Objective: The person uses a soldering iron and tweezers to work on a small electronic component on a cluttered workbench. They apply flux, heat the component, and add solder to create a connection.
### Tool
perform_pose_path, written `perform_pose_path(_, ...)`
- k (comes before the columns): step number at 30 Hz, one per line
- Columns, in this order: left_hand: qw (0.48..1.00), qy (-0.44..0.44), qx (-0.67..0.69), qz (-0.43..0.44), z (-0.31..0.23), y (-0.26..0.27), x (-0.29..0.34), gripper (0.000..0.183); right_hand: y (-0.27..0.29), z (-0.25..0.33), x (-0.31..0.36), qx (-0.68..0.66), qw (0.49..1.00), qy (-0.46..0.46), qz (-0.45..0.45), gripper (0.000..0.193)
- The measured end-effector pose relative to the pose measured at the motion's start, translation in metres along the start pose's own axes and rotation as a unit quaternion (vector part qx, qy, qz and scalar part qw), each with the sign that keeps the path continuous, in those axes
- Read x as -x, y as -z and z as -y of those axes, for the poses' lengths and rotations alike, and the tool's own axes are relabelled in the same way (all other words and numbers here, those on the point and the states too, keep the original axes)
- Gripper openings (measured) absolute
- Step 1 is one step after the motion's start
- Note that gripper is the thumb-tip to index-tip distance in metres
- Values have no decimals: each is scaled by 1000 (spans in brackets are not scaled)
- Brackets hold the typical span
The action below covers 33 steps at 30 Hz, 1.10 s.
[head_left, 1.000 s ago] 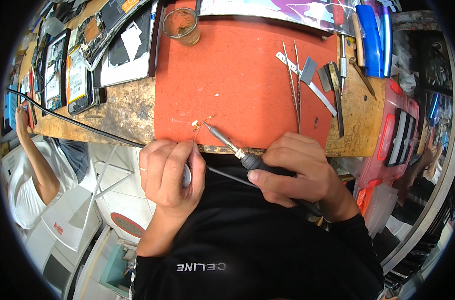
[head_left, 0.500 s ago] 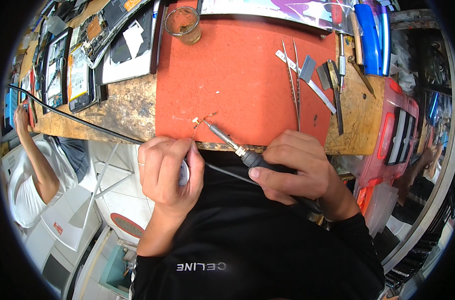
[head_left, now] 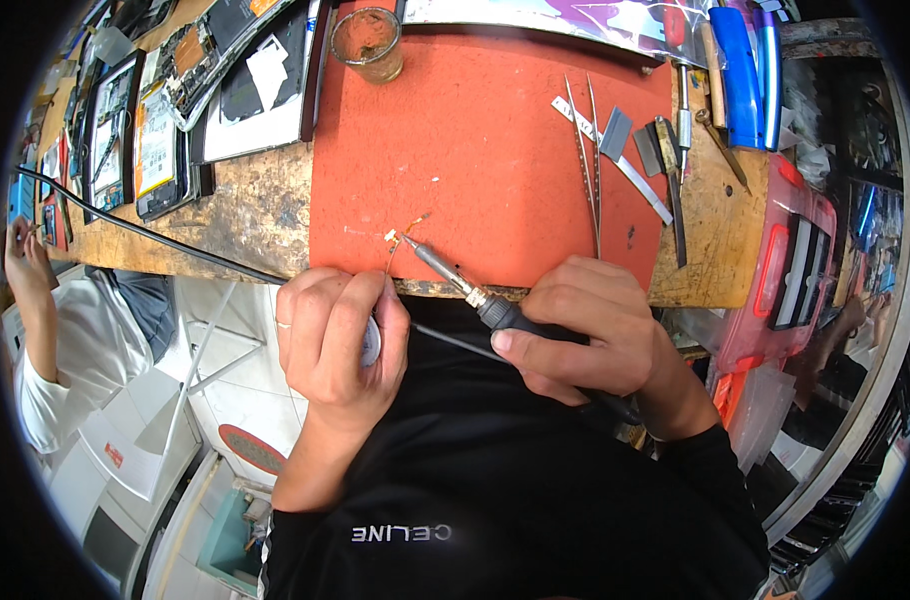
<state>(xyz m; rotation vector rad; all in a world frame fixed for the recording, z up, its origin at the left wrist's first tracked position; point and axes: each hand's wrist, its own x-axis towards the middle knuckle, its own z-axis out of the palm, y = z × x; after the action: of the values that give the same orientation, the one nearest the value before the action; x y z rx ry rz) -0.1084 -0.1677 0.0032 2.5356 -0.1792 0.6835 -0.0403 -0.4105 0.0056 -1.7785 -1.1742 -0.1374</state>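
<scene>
My right hand (head_left: 600,335) is closed round the black handle of a soldering iron (head_left: 450,270). The iron slants up and left, its tip touching or almost touching a tiny part (head_left: 392,236) with a whitish end and a thin brownish strip, like a small flex cable, which lies on the red mat (head_left: 465,150). My left hand (head_left: 330,335) is closed on a small spool of solder wire (head_left: 371,343), mostly hidden by the fingers. A fine strand of solder (head_left: 389,262) runs from my left fingertips to the part, near the iron's tip.
Tweezers (head_left: 587,150), a metal blade (head_left: 643,192) and a black-handled tool (head_left: 672,190) lie on the mat's right. A glass cup (head_left: 368,50) stands at the far left of the mat. Opened phones (head_left: 155,150) crowd the bench's left. A black cable (head_left: 155,235) crosses the bench edge. Another person (head_left: 85,350) sits left.
The soldering iron's tip has shifted slightly left and up, closer to the small part. My left hand has hardly moved. The other person's arm at the left has moved.
</scene>
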Motion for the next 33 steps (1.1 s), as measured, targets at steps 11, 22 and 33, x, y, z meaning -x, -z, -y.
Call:
perform_pose_path(11, 1000, 1, 8, -3, 0, 1, 1, 32, -1, -2, 2, 0, 1000, 10, -3, 38)
perform_pose_path(22, 1000, 7, -6, 1, -3, 0, -3, 30, -3, -2, 3, -2, 1000, 11, -22, 37)
perform_pose_path(33, 1000, 8, 3, -14, -2, -2, -2, 30, -4, -4, 4, -5, 999, 14, -29, 37)
